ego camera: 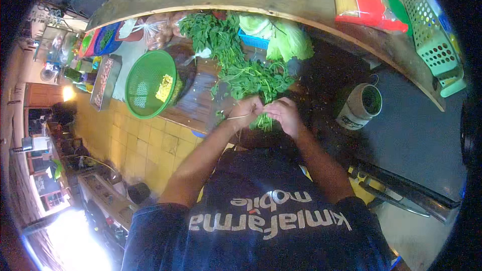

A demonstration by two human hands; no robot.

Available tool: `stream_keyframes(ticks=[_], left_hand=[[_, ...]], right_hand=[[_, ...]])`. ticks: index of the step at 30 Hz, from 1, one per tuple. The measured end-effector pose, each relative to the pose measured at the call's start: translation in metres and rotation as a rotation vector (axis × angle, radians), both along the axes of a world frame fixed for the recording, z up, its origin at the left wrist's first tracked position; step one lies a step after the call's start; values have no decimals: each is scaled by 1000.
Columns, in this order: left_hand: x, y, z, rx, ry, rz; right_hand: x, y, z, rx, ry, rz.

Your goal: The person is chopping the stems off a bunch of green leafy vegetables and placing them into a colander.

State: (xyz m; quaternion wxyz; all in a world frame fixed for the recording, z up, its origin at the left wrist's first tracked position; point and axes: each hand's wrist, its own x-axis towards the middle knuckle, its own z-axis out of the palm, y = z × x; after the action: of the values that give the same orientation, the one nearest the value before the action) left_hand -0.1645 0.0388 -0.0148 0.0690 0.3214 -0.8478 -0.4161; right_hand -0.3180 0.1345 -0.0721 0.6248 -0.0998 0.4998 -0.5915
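Observation:
A bunch of leafy greens (258,81) lies in front of me at the counter, its leaves pointing away and its cut stems towards my body. My left hand (245,113) is closed at the left side of the stems, with a thin pale band around its wrist. From the right, my right hand (285,116) pinches at the same stems, its fingertips nearly meeting the left ones. Something small and pale shows between the fingertips; what it is I cannot tell. Just beyond lies a second pile of greens (212,34), partly touching the bunch.
A green plastic basket (131,94) with chopped yellow pieces stands left, beside a metal tray (98,99). Lettuce (288,43) and a blue basket (253,40) sit under the raised wooden shelf (158,15). A whitish bucket (348,114) is at right.

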Motion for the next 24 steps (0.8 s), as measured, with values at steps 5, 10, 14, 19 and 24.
stream_keyframes(ticks=[5, 10, 14, 19, 24], left_hand=[[-2, -5, -21, 470, 209, 185], [1, -8, -51, 549, 235, 152], [3, -10, -53, 435, 223, 111], [1, -3, -24, 412, 267, 112], [12, -3, -43, 396, 468, 63]], right_hand=[[5, 6, 3, -46, 212, 66], [11, 7, -15, -237, 791, 102], [15, -3, 4, -374, 1230, 153], [13, -2, 21, -404, 1392, 207], [3, -16, 20, -536, 1670, 249]])
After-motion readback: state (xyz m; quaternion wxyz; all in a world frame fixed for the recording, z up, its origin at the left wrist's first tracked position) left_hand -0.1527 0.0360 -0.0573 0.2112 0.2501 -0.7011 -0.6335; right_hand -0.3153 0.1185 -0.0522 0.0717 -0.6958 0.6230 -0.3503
